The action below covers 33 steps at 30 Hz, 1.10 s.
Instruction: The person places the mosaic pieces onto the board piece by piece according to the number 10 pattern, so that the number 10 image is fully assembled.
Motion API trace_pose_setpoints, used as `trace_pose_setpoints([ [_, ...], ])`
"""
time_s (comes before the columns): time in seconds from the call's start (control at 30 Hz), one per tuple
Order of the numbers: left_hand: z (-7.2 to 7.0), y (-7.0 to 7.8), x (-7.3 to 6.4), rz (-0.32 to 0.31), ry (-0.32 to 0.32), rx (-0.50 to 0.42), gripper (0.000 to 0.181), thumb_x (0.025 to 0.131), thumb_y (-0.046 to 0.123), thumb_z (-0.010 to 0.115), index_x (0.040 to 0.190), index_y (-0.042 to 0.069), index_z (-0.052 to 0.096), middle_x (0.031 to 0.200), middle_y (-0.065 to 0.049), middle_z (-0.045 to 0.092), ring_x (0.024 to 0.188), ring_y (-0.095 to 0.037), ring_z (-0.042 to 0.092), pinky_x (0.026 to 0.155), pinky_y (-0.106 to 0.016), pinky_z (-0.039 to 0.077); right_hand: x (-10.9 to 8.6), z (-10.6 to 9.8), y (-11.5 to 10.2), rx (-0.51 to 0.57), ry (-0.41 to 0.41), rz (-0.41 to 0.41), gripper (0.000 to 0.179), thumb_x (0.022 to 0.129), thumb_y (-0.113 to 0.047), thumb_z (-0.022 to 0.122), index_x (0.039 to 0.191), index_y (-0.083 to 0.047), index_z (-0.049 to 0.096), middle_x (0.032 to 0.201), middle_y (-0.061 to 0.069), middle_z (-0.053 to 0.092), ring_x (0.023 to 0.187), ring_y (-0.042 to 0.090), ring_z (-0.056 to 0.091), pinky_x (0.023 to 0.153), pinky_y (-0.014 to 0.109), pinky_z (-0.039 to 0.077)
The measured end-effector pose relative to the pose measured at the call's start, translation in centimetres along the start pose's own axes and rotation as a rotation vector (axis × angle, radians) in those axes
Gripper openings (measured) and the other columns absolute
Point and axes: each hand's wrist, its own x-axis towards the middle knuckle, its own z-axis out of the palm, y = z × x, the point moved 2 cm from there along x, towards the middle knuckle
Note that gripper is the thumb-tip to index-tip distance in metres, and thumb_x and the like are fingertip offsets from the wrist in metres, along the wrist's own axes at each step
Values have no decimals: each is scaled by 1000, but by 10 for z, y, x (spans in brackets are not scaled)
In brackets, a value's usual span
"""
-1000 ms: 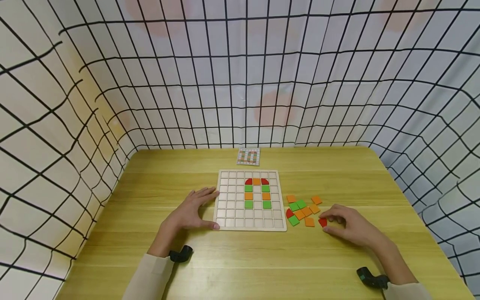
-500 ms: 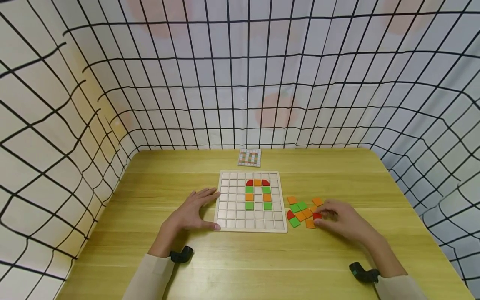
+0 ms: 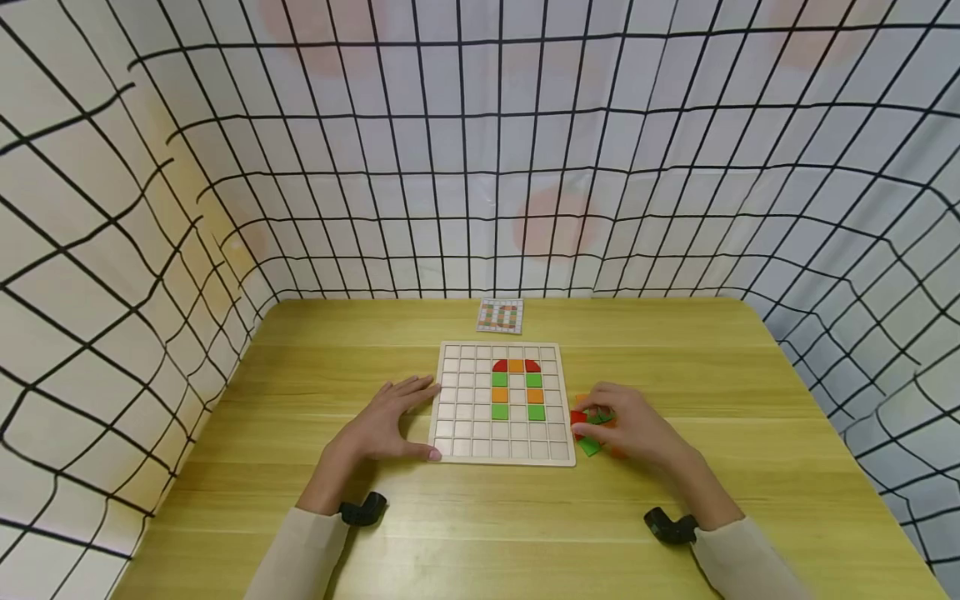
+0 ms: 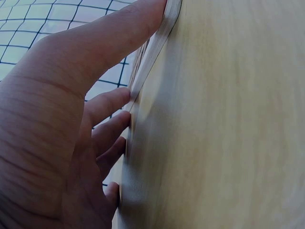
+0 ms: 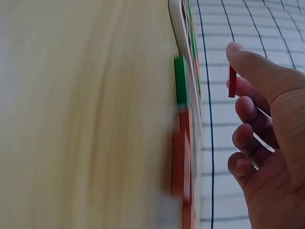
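A pale wooden grid board (image 3: 465, 433) lies mid-table, with red, orange and green tiles set in an arch on its right half. My left hand (image 3: 382, 421) rests at the board's left edge, thumb and fingertips touching its rim, fingers spread and fairly straight. Between thumb and index finger my right hand (image 3: 630, 421) pinches a red tile (image 5: 232, 82), raised above the table near the board's right edge. Below that hand lie loose tiles, among them a green tile (image 3: 589, 447); the hand hides much of this pile.
A small pattern card (image 3: 500, 317) lies behind the board. White walls with black netting (image 3: 495, 192) enclose the wooden table (image 3: 495, 533) at the back and sides. Each wrist carries a black camera mount (image 3: 363, 509).
My right hand has carried the red tile left, from the outer side of the loose pile to beside the board's right edge. The left hand has stayed at the board.
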Motion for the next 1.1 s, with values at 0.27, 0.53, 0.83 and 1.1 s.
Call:
trace_pose_setpoints([
  [0.27,0,0,0,-6,-9,3,109,73,68,83,161,21,39,170,-4,30,158,-33,25,128,-65,10,15,18,-15,62,-46,23,24,85,-40,85,103,-27,77,95,-14,65,83,15,58,73,26,51],
  [0.53,-1,1,-1,-7,-4,-2,109,72,67,83,160,20,40,170,-5,30,158,-34,25,127,-66,11,22,34,-24,15,-94,14,20,87,-41,84,102,-29,78,100,-17,65,88,9,56,76,24,49],
  [0.83,0,-1,0,-17,-8,-9,110,71,68,84,160,21,40,170,-4,30,158,-33,24,128,-64,10,26,44,-27,9,-97,-26,21,88,-39,83,102,-24,79,98,-15,67,88,7,58,78,24,52],
  [1.1,-1,-1,0,-20,-14,-8,110,71,68,83,161,22,39,170,-3,30,159,-33,23,128,-64,9,28,45,-27,-19,-85,-58,22,88,-38,83,103,-23,78,97,-15,67,87,7,57,77,25,52],
])
